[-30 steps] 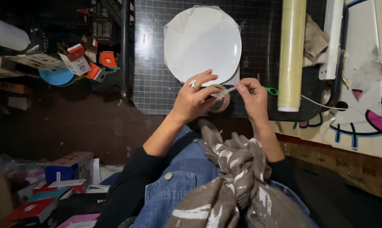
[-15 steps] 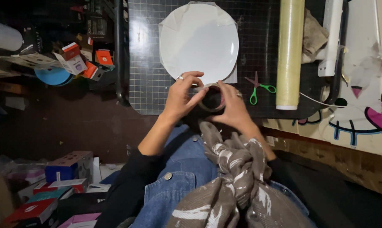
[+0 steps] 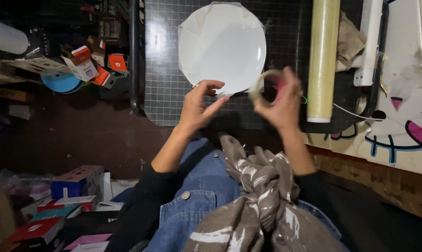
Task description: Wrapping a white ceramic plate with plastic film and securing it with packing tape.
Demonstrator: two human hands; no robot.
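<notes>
A white round plate wrapped in clear film lies on a dark gridded cutting mat. My left hand is at the plate's near edge, thumb and fingers pinching the film or a strip of tape there. My right hand, blurred by motion, holds a roll of clear tape just right of the plate's near edge. Scissors with red and green handles lie mostly hidden behind my right hand.
A tall roll of cling film lies on the mat's right side, with a crumpled cloth and a white tube beyond it. Small boxes and a blue disc clutter the left. More boxes sit on the floor.
My hands were together on the tape roll below the plate. Now they have parted: the right hand moved right with the roll, and the left stays at the plate's edge.
</notes>
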